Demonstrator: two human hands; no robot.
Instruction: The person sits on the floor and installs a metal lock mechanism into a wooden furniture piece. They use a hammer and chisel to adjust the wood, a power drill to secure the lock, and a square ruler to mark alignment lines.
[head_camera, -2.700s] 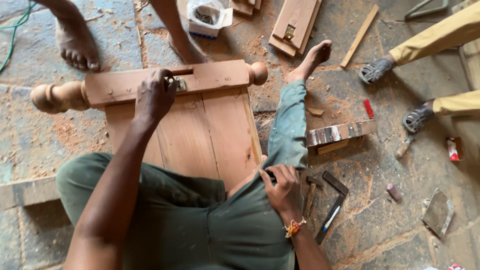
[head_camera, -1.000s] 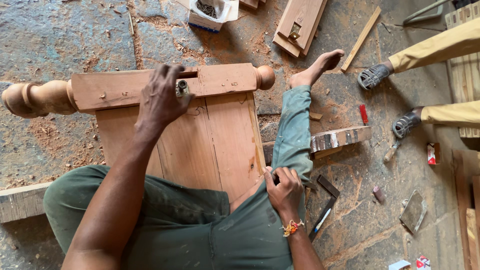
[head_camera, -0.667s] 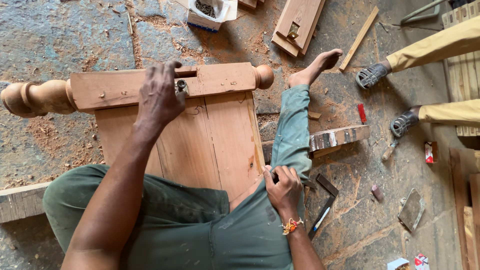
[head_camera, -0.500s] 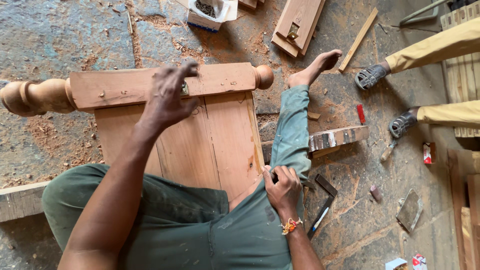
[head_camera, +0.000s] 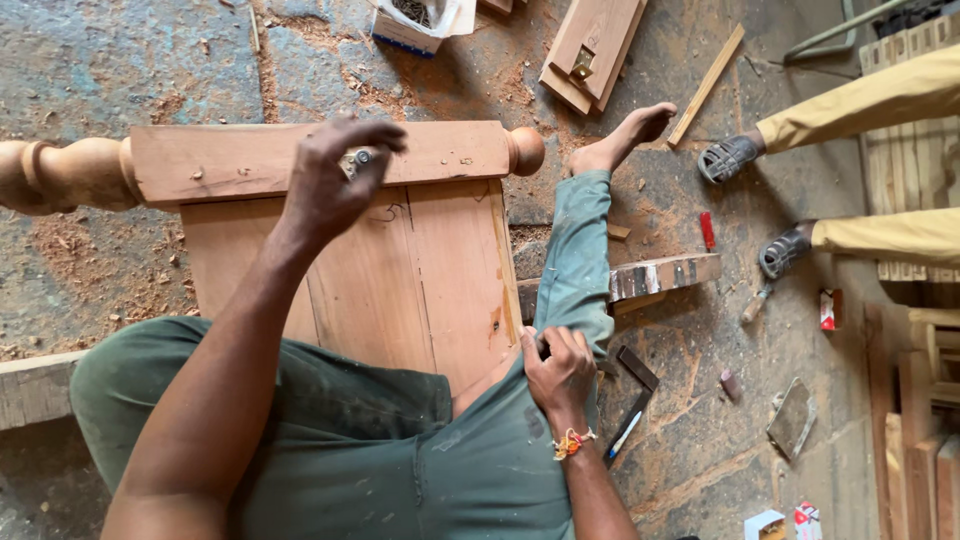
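Reddish-brown wood panel (head_camera: 400, 280), dk green trousers (head_camera: 380, 450), yellow trousers (head_camera: 880, 100), orange-yellow wristband (head_camera: 572, 443)

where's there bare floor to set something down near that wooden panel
Bare grey-blue concrete floor lies beyond the turned wooden rail, left of the white box. The right side is crowded: square ruler, red marker, another person's sandalled feet.

Turned post (head_camera: 60, 175) cut by left edge, small metal piece (head_camera: 355, 160) half-hidden in left hand (head_camera: 335, 185)
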